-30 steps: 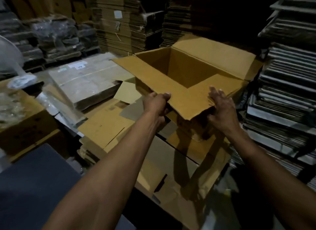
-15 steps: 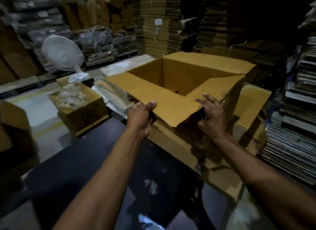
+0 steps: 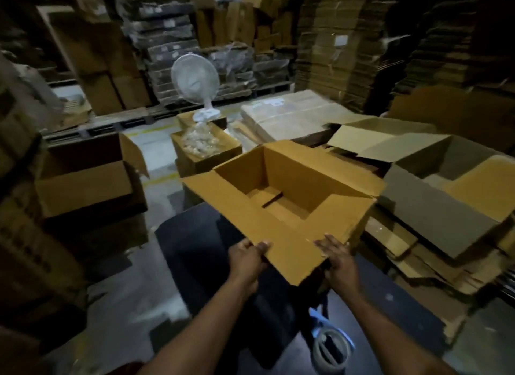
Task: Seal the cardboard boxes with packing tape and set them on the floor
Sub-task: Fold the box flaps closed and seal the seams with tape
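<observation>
A: Status, left to right?

B: The left hand [image 3: 246, 259] pinches the near flap of the open box [image 3: 287, 204], thumb on top. The right hand [image 3: 338, 263] lies on the same flap, fingers fairly straight; whether its thumb hooks under the edge, I cannot tell. The box hangs tilted over a dark mat [image 3: 200, 243], and all its flaps are open.

A: Procedure?

B: In my judgement: set the box down level, fold the short flaps first, hold the long flaps tight along the seam, then apply tape. A tape roll [image 3: 330, 346] lies near the right forearm.

A: Markings?

B: None legible. Pale labels on the flat stack [image 3: 289, 112] are too blurred.
</observation>
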